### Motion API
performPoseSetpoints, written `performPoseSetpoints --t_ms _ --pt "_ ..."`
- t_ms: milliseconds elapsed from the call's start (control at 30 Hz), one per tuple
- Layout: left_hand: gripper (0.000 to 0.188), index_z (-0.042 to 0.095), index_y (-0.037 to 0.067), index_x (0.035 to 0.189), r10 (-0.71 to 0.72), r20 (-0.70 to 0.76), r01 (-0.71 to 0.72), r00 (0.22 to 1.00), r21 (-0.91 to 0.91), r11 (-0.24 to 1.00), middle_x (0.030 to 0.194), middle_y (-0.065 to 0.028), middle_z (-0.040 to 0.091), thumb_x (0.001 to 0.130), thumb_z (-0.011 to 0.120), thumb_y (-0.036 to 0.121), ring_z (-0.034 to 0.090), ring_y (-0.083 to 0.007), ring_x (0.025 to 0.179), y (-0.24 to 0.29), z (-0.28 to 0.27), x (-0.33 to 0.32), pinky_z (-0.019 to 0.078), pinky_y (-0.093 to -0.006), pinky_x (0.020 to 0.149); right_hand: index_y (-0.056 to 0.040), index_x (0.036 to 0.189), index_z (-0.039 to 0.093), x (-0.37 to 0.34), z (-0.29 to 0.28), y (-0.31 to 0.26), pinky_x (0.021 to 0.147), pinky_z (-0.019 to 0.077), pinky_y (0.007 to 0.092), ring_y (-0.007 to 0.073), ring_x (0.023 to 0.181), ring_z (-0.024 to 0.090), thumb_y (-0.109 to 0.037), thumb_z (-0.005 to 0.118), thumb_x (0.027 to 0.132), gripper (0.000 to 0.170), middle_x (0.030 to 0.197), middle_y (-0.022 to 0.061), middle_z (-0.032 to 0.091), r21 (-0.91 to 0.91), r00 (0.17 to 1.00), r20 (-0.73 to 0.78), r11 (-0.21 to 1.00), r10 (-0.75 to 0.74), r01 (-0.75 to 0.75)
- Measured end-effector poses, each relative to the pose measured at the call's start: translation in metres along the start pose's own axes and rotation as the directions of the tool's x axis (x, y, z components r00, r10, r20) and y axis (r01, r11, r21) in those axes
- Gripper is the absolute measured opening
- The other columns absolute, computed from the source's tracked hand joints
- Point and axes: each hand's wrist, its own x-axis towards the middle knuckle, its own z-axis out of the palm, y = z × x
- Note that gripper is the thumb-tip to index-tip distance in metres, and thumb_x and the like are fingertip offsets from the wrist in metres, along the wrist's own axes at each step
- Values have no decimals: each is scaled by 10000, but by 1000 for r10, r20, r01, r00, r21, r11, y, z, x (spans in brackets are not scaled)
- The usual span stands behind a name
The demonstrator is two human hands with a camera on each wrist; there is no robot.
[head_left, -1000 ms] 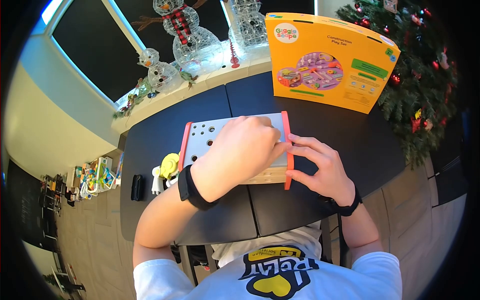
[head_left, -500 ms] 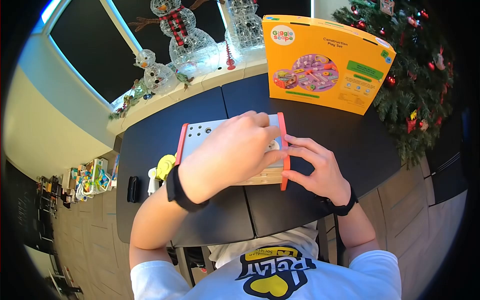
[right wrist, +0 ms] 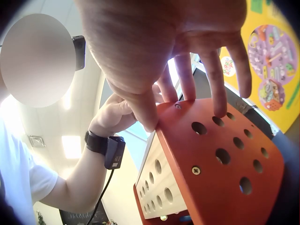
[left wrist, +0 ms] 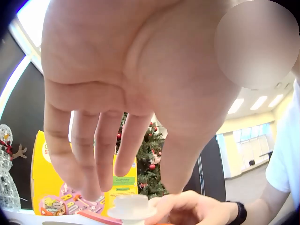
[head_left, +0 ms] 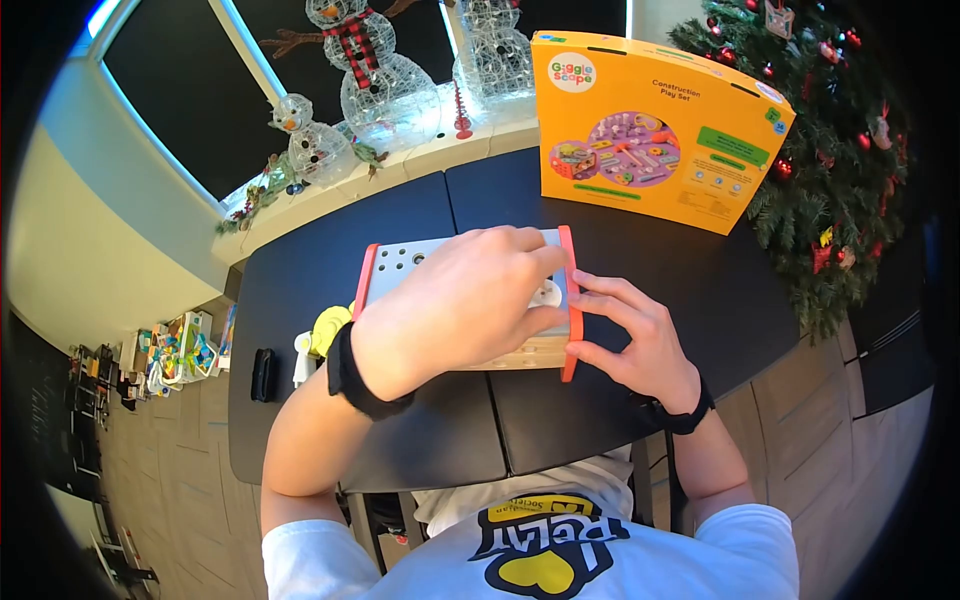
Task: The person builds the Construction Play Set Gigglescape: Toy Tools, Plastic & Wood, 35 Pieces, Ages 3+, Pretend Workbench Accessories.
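Observation:
A box with a grey top and red end panels (head_left: 572,345) sits on the table. My left hand (head_left: 455,295) is over its top, thumb and fingers apart around a white round piece (head_left: 547,293) near the right end. In the left wrist view, the left hand (left wrist: 126,89) shows its fingers hanging down beside the white piece (left wrist: 132,208), a gap on the thumb side. My right hand (head_left: 640,335) rests its extended fingers and thumb on the right panel. The right wrist view shows the right hand's (right wrist: 154,51) fingertips on the red panel's (right wrist: 239,187) edge.
Yellow-green (head_left: 331,326) and white (head_left: 304,358) pieces lie left of the box, with a black case (head_left: 263,375) farther left. A yellow carton (head_left: 660,130) stands at the back right, before a decorated tree (head_left: 840,200). Wire snowmen (head_left: 385,90) line the ledge.
My left thumb and fingers, close together a second ago, have parted, and the white round piece shows between them. The right hand stays at the red panel.

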Motion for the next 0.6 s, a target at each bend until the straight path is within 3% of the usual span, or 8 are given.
performPoseSetpoints --t_ms 33,133,233,333,433,533,600 --pt "247 747 3 1025 -101 96 96 990 50 994 959 -192 736 867 781 190 719 -383 819 3 -3 0 576 -458 722 -88 1181 743 0 0 1 912 581 403 310 1103 715 -263 877 805 436 1350 79 690 11 1000 2 1000 3 -3" --pt "272 738 4 1053 -233 304 134 924 314 940 890 -196 725 877 781 207 711 -390 766 8 8 11 571 -458 685 -84 1184 742 -1 1 3 920 580 406 319 1108 713 -260 876 806 438 1357 88 687 27 1000 6 1000 7 -7" --pt "278 739 6 1078 -209 304 124 930 275 953 929 -196 722 877 782 193 711 -393 872 11 12 11 572 -467 754 -81 1188 741 -1 1 2 924 581 407 325 1109 711 -254 876 806 441 1360 92 685 15 1000 6 1000 4 -4" --pt "344 715 20 1184 156 173 -148 972 -59 987 1115 -213 702 883 779 174 692 -390 1014 -17 18 -1 560 -476 855 -80 1195 740 -1 1 2 924 582 406 327 1109 710 -250 876 805 447 1361 91 685 13 1000 2 1000 4 -4" --pt "496 654 52 1323 244 101 -239 965 -57 969 1292 -218 634 872 803 194 657 -404 1100 -18 19 -7 537 -488 926 -77 1203 738 -1 0 1 925 582 403 323 1107 711 -249 878 803 458 1362 87 684 19 1000 6 1000 14 -14" --pt "571 600 65 1371 55 195 -56 979 -3 998 1384 -212 579 883 804 281 665 -409 1078 -8 11 -7 541 -484 924 -72 1207 737 -1 0 0 927 582 401 318 1107 712 -249 881 798 468 1363 86 683 19 1000 13 1000 23 -23" --pt "496 646 31 1250 -44 142 29 989 108 994 1261 -211 635 896 789 348 692 -395 1013 -1 15 -6 564 -468 871 -72 1207 737 -1 3 3 928 581 400 314 1107 712 -248 883 795 471 1363 85 683 24 1000 -1 1000 12 -12"
